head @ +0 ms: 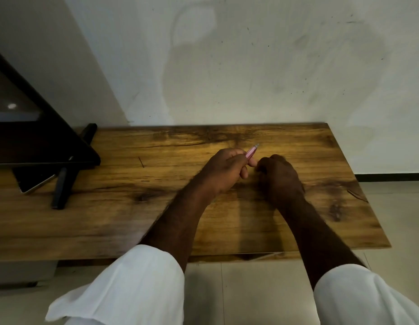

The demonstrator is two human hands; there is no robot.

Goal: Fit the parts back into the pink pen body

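Fingers (244,172) of the left hand (223,171) are curling around a pink pen (251,152) in the middle of the frame. Beside it, the right hand (280,175) is curling tight, touching the left thumb; what it is holding is hidden. I think the pen is being opened; next, a steady pull.

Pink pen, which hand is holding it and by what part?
The left hand grips the pink pen by its lower barrel, tip end sticking out. Whether the curled right hand holds anything cannot be told.

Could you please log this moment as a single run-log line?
left hand: grips pink pen | right hand: curled beside it, contents hidden | surface: wooden table | nearby: phone, black stand
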